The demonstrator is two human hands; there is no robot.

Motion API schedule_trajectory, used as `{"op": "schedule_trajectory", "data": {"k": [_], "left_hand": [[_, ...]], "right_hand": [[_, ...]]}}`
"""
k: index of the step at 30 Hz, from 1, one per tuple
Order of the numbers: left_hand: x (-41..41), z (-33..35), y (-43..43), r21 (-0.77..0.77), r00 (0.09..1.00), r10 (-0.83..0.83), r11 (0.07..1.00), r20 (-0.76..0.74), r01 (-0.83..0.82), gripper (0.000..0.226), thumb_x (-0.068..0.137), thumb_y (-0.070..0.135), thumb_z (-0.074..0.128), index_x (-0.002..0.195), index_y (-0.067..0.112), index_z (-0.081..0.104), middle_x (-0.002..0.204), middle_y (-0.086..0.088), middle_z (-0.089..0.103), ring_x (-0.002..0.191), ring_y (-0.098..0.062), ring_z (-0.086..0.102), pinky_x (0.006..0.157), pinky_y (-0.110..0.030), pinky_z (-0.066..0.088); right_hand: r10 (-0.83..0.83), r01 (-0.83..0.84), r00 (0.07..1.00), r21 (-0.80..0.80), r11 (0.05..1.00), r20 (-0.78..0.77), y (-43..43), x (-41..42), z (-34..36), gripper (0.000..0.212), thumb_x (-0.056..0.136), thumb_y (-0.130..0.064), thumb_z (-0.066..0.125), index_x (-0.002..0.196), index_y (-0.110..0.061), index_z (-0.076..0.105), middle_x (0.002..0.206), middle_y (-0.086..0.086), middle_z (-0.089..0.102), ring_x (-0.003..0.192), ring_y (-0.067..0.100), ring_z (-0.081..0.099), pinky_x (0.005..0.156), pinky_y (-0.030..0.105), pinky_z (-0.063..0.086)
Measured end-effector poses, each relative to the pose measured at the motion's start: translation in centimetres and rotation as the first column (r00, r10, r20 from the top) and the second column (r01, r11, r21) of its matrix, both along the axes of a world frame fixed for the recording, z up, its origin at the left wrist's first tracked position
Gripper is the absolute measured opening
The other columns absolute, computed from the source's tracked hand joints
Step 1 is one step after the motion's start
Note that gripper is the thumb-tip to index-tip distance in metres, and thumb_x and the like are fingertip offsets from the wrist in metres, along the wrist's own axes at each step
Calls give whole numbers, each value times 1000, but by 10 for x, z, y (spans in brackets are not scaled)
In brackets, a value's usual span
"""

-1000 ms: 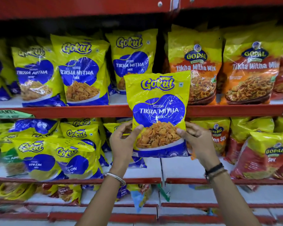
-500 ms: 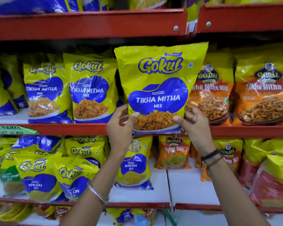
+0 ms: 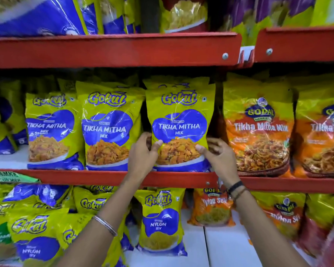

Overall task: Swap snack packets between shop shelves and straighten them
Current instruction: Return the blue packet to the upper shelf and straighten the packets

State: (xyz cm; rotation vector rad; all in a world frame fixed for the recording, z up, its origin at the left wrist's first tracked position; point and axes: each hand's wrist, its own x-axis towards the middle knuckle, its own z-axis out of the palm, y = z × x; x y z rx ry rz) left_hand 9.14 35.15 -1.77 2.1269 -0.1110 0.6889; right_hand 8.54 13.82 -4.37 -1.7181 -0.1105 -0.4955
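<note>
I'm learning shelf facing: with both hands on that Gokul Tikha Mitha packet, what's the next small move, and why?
Probably let go and draw both hands back. The packet already stands upright on the red shelf, in line with the Gokul row to its left, its label facing out. The left hand and right hand only steady its lower corners, so little seems left to straighten.

This is a shop. Red shelves point(image 3: 112, 50) run in tiers, each packed with rows of sealed snack packets facing outward. Left of the hands point(image 3: 143, 153) stand identical Gokul packets point(image 3: 108, 126); right of them, orange Gopal packets point(image 3: 258, 128). Below the hands sit Nylon Sev packets point(image 3: 160, 220), and a green price label point(image 3: 6, 176) is on the shelf edge at far left.
</note>
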Motion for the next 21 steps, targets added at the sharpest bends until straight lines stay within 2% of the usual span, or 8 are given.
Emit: {"op": "schedule_trajectory", "data": {"k": [2,5,7,9,13,15,18,21], "left_hand": [[-1,12,-2,36,998,-19,999,-59,21,36,85,27,64,116,13,52,84,0,57,86,-29,59,73,-34,46],[2,42,-8,-119,997,-77,990,-8,76,44,87,11,60,127,9,42,96,5,54,83,-13,56,71,-15,37],[17,61,-11,-187,996,-80,979,38,86,41,89,14,57,127,8,40,106,3,57,100,-19,59,81,-22,42],[34,76,-13,-257,998,-5,966,58,20,38,92,20,54,125,4,43,117,-9,61,112,-29,57,90,-33,44],[49,91,-14,-355,981,140,931,132,-85,28,91,19,56,104,-6,57,95,-25,69,89,-32,63,68,-31,39],[51,93,-9,-340,977,166,934,135,-112,23,87,18,62,94,-4,60,81,-19,66,80,-30,62,62,-26,34],[58,100,0,-337,975,195,930,104,-150,14,82,19,68,80,8,60,66,-6,58,80,-32,65,63,-25,36],[62,108,2,-299,966,235,934,105,-194,11,81,22,69,80,11,65,79,-14,69,84,-31,66,66,-29,40]], "right_hand": [[-3,1,1000,-81,997,-25,0,1,6,47,72,-44,72,109,-19,57,97,1,68,89,13,65,70,17,51],[-33,28,999,-128,991,-35,6,7,27,59,77,-50,65,122,-20,45,107,-1,61,96,13,60,82,26,50],[14,-13,999,-34,999,33,13,17,48,33,83,-45,61,109,-30,48,104,-5,60,95,7,59,85,28,47],[-35,29,997,78,997,72,20,34,70,20,87,-42,56,97,-26,50,88,-11,56,81,1,53,76,22,41],[-266,249,961,191,949,71,20,71,103,35,89,-36,56,101,-2,57,69,1,53,54,2,44,51,17,30],[-352,343,934,115,932,70,15,80,111,36,88,-33,59,99,1,61,83,15,66,66,14,54,55,21,33],[-425,424,898,33,905,117,9,79,119,30,85,-29,64,92,0,67,93,19,71,85,28,62,59,20,29],[-463,467,872,14,884,161,11,81,120,29,84,-29,65,87,0,69,91,21,72,87,33,64,58,20,26]]}}
